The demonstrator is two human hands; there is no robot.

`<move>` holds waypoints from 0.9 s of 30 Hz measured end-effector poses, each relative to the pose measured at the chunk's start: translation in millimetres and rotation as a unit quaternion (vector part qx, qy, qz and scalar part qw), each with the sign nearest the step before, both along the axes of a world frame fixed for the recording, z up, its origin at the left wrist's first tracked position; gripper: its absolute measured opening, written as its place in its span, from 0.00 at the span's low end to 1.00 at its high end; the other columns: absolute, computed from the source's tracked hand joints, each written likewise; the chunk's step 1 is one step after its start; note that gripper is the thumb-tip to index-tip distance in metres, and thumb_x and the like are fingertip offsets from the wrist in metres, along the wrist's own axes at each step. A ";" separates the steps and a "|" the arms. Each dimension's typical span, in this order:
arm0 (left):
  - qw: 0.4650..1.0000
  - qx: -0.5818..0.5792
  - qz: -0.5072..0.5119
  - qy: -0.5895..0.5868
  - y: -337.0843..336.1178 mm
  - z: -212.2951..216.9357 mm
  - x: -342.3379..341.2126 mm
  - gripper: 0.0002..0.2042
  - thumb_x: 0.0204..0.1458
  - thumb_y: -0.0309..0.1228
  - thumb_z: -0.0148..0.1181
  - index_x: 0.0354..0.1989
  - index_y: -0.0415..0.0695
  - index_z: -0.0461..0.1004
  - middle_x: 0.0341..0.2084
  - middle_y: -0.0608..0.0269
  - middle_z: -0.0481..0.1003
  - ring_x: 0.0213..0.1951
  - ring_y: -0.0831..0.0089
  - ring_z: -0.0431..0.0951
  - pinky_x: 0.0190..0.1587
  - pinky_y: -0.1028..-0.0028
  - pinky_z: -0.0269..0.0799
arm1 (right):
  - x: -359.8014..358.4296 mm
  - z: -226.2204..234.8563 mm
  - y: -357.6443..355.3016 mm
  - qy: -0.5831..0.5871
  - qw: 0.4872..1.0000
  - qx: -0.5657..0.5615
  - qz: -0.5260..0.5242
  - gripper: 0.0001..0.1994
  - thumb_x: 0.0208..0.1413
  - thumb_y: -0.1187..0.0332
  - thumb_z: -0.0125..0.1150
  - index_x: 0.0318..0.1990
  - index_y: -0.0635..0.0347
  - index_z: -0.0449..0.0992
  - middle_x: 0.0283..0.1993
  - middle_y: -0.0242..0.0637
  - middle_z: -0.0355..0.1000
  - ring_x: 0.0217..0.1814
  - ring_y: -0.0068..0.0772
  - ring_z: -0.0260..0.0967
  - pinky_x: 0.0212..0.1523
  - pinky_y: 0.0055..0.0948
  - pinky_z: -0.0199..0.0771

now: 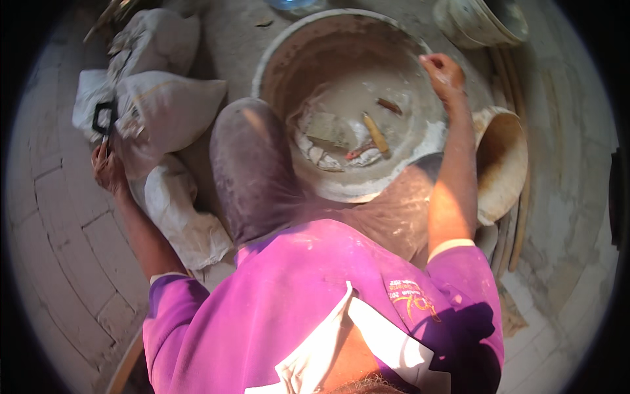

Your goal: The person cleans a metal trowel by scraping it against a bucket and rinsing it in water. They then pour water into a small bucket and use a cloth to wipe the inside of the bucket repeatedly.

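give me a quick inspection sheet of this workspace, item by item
surface: dusty paved floor, pale powder all over
job's things: large round basin with wet grey mix, white shards and brown sticks; black-handled tool
clutter: grey-white sacks on the left; smaller bowl on the right; another bowl at top right
hands: left hand grips the tool beside the sacks; right hand rests on the basin's rim
cables: nothing seen
surroundings: stacked curved wooden strips on the right
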State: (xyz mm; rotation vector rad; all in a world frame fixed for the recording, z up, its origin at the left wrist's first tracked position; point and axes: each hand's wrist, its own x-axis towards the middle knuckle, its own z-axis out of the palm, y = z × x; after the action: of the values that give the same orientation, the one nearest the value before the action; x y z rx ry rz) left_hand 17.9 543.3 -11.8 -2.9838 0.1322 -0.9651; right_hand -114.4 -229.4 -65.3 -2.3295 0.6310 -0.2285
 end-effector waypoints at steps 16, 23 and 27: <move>0.996 -0.003 -0.055 0.063 -76.9 -45.3 -24.7 0.23 0.47 0.42 0.69 0.48 0.42 0.78 0.49 0.52 0.76 0.50 0.56 0.76 0.52 0.63 0.70 | 12.6 -49.1 62.7 0.343 0.920 -0.053 0.183 0.24 0.54 0.52 0.61 0.54 0.57 0.73 0.54 0.46 0.73 0.57 0.47 0.70 0.58 0.39 0.68; 0.998 -0.047 -0.034 0.006 -118.5 -4.5 -25.8 0.32 0.46 0.49 0.70 0.54 0.40 0.73 0.53 0.48 0.72 0.58 0.53 0.68 0.60 0.62 0.63 | 14.3 -46.8 91.0 0.320 0.918 -0.037 0.231 0.28 0.52 0.53 0.63 0.58 0.58 0.70 0.59 0.46 0.70 0.61 0.47 0.67 0.60 0.40 0.67; 0.991 -0.116 -0.035 -0.057 -170.4 39.7 -15.9 0.28 0.48 0.47 0.69 0.53 0.40 0.74 0.53 0.50 0.73 0.58 0.57 0.70 0.59 0.63 0.65 | 26.5 -68.4 131.5 0.409 0.870 -0.068 0.265 0.21 0.45 0.70 0.55 0.50 0.53 0.79 0.56 0.41 0.73 0.62 0.43 0.68 0.55 0.50 0.70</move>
State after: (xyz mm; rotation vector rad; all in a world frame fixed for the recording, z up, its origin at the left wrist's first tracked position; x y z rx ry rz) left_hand 2.0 372.9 28.0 -3.1385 0.1338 -1.2374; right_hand -87.9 -97.9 -133.7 -2.5829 0.3156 1.0457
